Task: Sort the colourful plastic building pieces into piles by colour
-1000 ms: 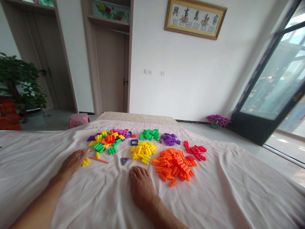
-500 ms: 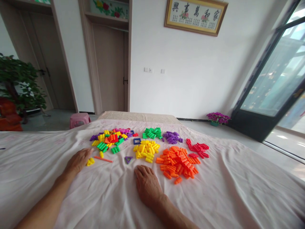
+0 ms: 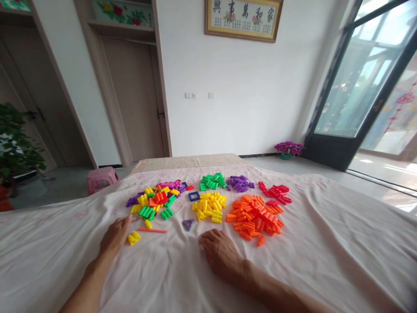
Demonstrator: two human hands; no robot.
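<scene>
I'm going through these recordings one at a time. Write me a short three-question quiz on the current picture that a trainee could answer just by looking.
1. True or false: the right hand lies closer to the orange pile than to the green pile.

2. Multiple choice: as seen in the picture, what colour is the pile immediately to the right of the green one?
A) yellow
B) purple
C) red

3. Fill in the blank: the small cluster just to the right of the left hand is ____ in colour.

Key:
1. True.
2. B, the purple pile.
3. Yellow.
</scene>
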